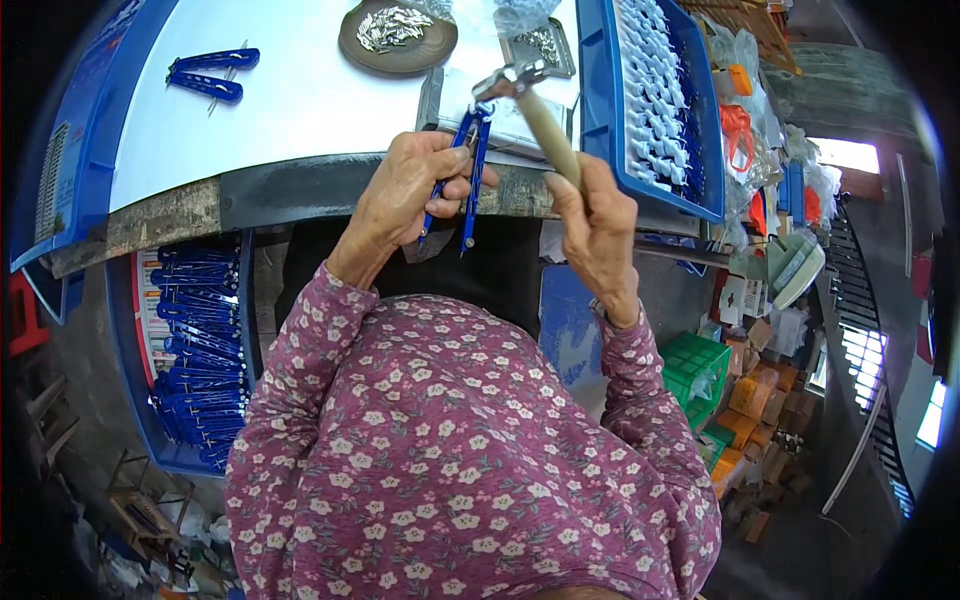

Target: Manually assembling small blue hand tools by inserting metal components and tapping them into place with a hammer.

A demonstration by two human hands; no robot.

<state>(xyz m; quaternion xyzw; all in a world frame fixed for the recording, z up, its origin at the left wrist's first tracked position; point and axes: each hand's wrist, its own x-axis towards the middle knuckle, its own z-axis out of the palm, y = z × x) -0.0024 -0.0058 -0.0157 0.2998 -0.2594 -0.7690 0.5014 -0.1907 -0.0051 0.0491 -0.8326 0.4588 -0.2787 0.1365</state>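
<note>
In my left hand (400, 190) is a blue butterfly knife (477, 170), its two slim metal handles hanging down side by side below their joined top end. That end rests by a metal block (508, 125) at the table's edge. My right hand (600, 225) is closed round the pale wooden handle of a hammer (545, 130). The silver hammer head is just above the knife's top end; whether they touch I cannot tell. Another blue butterfly knife (213, 77) lies spread on the white tabletop at the far left.
A brown dish (350, 48) of small metal pins and a small tray (568, 62) of pins are at the back. Blue crates (603, 140) flank the worktop, the right one full of parts. Below left, a crate (140, 400) holds many blue knives. Green crate (690, 350) and cartons lie right.
</note>
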